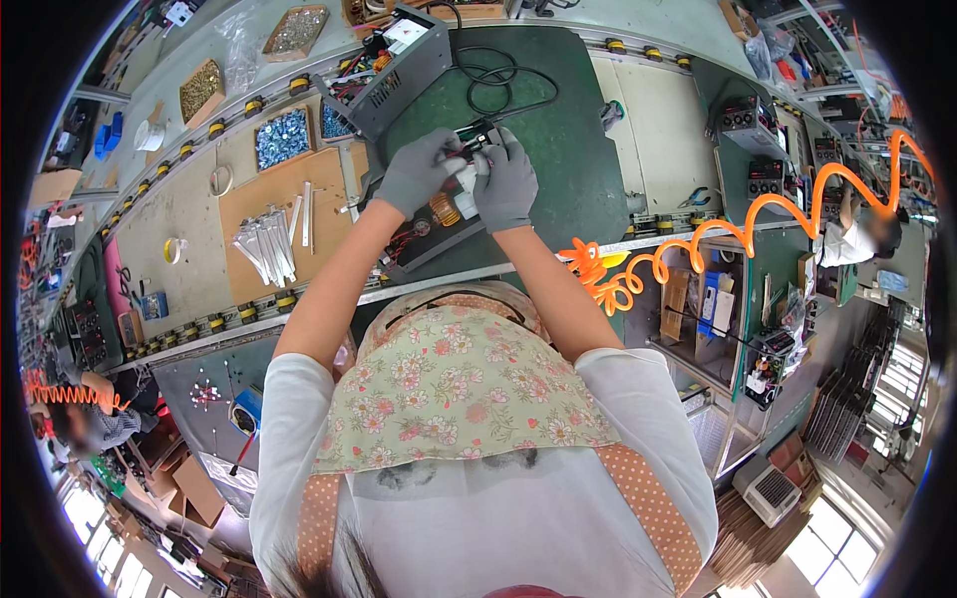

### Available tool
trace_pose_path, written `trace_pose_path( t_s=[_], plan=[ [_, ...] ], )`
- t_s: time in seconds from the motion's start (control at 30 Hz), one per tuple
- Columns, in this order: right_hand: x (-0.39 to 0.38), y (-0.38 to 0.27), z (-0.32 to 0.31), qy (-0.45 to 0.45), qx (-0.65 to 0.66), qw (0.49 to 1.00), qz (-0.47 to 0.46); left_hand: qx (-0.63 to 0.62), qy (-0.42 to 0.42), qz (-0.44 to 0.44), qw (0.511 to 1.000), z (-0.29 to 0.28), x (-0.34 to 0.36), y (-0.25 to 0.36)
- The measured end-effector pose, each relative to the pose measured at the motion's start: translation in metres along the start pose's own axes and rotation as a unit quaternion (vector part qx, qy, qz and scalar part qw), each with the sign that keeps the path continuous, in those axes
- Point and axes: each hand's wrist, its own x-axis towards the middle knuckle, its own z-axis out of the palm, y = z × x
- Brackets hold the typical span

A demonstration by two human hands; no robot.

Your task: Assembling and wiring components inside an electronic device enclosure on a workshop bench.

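Both my hands wear grey gloves and meet over an open dark metal casing [439,244] at the table's near edge. Inside it show a copper-coloured coil [445,208] and some wires. My left hand [417,172] has its fingers bent inward around a small part. Opposite it, my right hand [507,182] curls its fingers beside a whitish piece [466,177]. A dark part [477,133] lies between the fingertips. What exactly each hand grips is hidden by the gloves. Just beyond my left hand stands another open grey casing [404,80] with electronics inside.
A black cable [508,75] loops over the green mat [573,140]. To the left are a tray of blue parts [283,140] and white strips [267,244] on cardboard. An orange coiled hose [733,229] hangs at right. Other people work at both sides.
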Motion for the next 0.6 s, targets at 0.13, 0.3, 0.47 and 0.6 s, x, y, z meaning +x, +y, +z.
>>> trace_pose_path(
  t_s=[0.13,0.3,0.47,0.6],
  plan=[
    [0.004,-0.003,-0.005,-0.011,-0.013,1.0,-0.002,-0.22,0.054,-0.005,0.974,0.001,0.004,-0.009],
    [0.002,-0.002,-0.007,0.001,-0.002,1.0,-0.009,-0.196,0.101,-0.032,0.975,0.016,0.023,-0.004],
    [-0.001,0.0,-0.006,0.02,0.01,0.999,-0.026,0.203,0.277,0.169,0.924,0.036,0.026,-0.004],
    [0.0,0.002,-0.007,-0.003,0.007,1.0,-0.013,0.25,0.289,0.227,0.896,0.035,0.021,-0.007]
  ],
)
